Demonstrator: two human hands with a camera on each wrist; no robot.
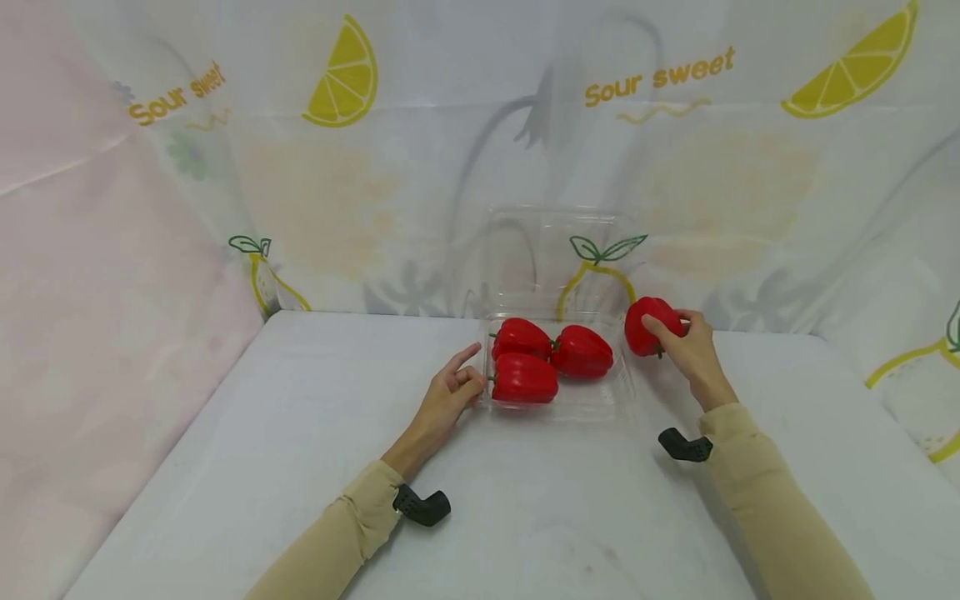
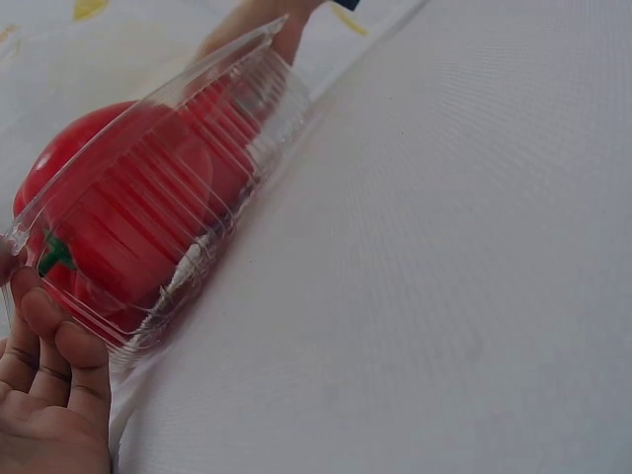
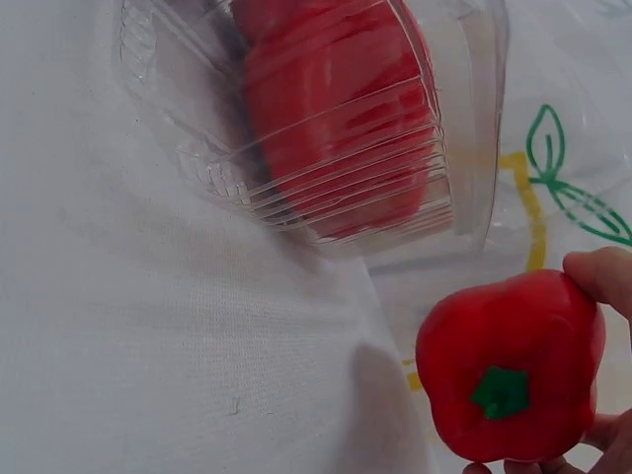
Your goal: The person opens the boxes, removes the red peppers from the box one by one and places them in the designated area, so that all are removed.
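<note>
My right hand [image 1: 696, 354] grips a red bell pepper [image 1: 652, 327] just right of the clear plastic container [image 1: 596, 410], thumb on its near side. In the right wrist view that pepper [image 3: 509, 365] shows its green stem toward the camera, beside the container's wall. Three more bell peppers lie inside: one at the back left [image 1: 521, 337], one at the front left [image 1: 525, 379] and one on the right [image 1: 582, 352]. At the container's left edge, my left hand [image 1: 446, 404] holds the rim with thumb and bent fingers, its index finger stretched out.
The container's hinged lid [image 1: 555, 258] stands up behind it against the printed curtain [image 1: 450, 167]. A white cloth covers the table [image 1: 337, 392]. A black wrist piece [image 1: 422, 506] sits by the left sleeve, and another [image 1: 686, 446] by the right.
</note>
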